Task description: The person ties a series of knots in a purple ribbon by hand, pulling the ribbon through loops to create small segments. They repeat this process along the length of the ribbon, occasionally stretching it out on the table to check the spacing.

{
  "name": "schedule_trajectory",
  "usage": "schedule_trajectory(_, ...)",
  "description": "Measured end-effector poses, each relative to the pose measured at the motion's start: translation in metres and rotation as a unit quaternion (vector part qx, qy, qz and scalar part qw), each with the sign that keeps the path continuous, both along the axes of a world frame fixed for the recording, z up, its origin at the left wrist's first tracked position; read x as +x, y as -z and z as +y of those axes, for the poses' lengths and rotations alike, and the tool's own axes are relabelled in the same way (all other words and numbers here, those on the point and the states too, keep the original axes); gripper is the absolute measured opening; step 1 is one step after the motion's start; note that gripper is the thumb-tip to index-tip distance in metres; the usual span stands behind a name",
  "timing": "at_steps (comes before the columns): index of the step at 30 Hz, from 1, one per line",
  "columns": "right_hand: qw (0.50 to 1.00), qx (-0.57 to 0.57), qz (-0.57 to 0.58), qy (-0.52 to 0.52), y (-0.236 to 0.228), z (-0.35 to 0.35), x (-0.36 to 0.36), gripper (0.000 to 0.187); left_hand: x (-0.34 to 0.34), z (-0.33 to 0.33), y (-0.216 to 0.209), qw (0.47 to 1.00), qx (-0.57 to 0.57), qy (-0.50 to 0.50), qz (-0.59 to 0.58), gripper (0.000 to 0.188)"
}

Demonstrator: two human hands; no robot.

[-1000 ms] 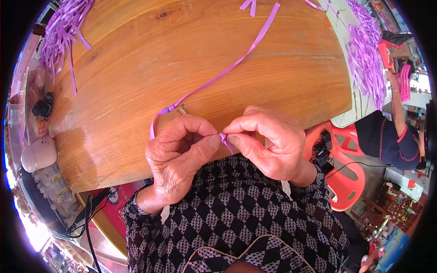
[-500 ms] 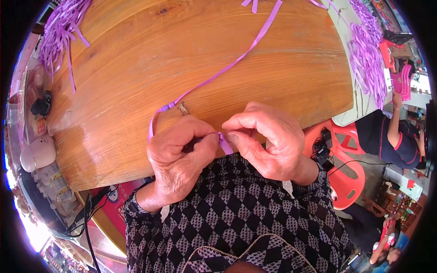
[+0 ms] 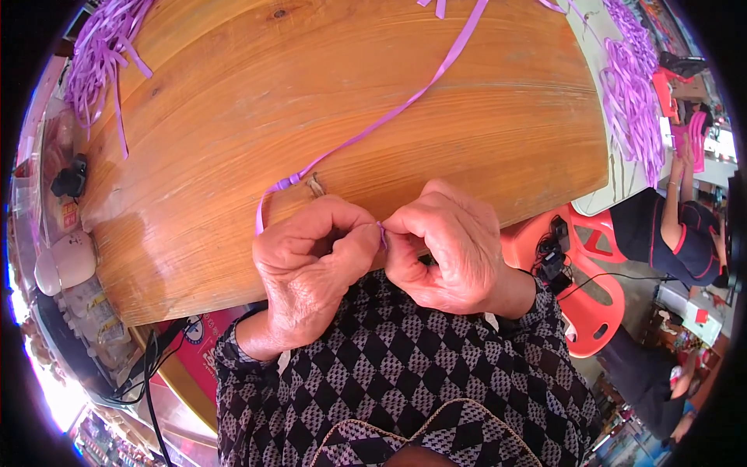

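A purple ribbon (image 3: 366,134) runs across the wooden table (image 3: 233,86) from its far edge down toward my hands. Close to my left hand (image 3: 315,261) the strip has a small knot or gathered spot. That hand pinches a bit of the ribbon between thumb and forefinger. Pressed up against it, my right hand (image 3: 447,249) has thumb and forefinger closed on the same bit of ribbon. Only a sliver of purple shows between the fingertips; the rest there is hidden by my fingers.
Bunches of purple ribbon hang at the far left (image 3: 101,58) and lie on a white surface (image 3: 595,198) at the right. A coral plastic chair (image 3: 595,307) stands right of me with a black cable. A white rounded device (image 3: 68,262) is at the left. Two people are at the right.
My right hand has moved left and its fingertips have closed on the ribbon beside my left hand. Less of the ribbon shows between them. The left hand has barely moved.
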State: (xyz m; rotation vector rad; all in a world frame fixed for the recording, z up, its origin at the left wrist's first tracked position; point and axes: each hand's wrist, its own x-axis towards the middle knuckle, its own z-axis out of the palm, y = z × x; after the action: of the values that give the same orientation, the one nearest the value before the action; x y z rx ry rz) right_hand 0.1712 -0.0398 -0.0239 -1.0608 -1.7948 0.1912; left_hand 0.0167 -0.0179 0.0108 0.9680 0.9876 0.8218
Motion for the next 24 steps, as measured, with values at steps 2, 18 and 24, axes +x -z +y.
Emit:
schedule_trajectory(2,1.0,0.008,-0.005,0.002,0.001,0.002,0.001,0.026,0.002,0.005,-0.004,0.999,0.003,0.023,0.038,0.006)
schedule_trajectory(18,1.0,-0.015,0.0,-0.019,0.0,0.001,0.003,0.024,-0.006,0.008,0.007,0.996,-0.079,0.032,-0.017,0.006)
schedule_trajectory(24,0.97,-0.209,0.114,-0.056,-0.018,-0.004,0.017,0.027,-0.007,0.005,0.007,0.998,-0.054,0.0,-0.016,0.005)
